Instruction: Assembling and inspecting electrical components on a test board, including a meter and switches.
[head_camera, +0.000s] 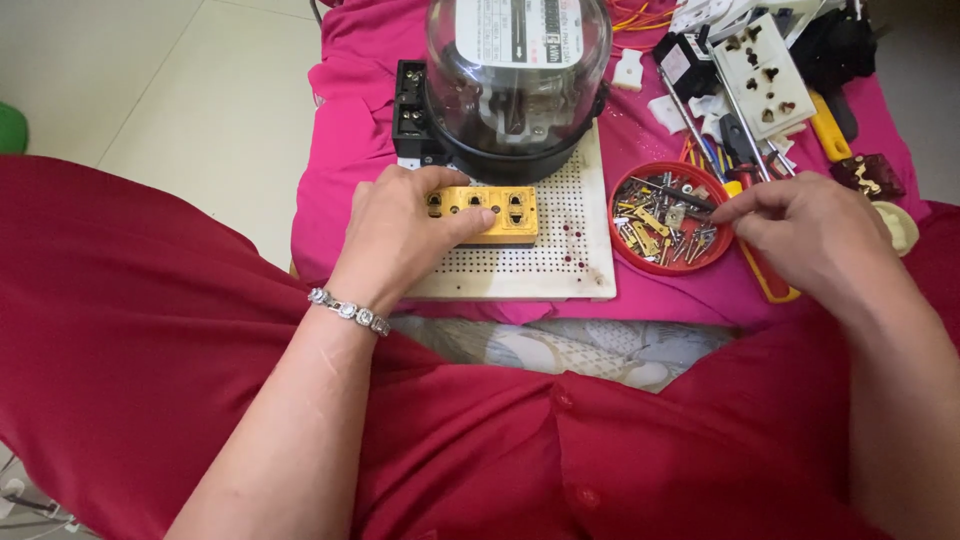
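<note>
Pink cloth covers the desk (340, 190), where the left hand (405, 225) holds a yellow plastic socket strip (487, 214) at centre frame, while the right hand (800, 230) pinches over a red round dish of screws (668, 218), likely easy to tip.

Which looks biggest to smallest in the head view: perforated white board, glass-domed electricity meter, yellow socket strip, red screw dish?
1. Perforated white board
2. Glass-domed electricity meter; close to the board, partly cropped
3. Red screw dish
4. Yellow socket strip; partly under left hand, so unsure
</note>
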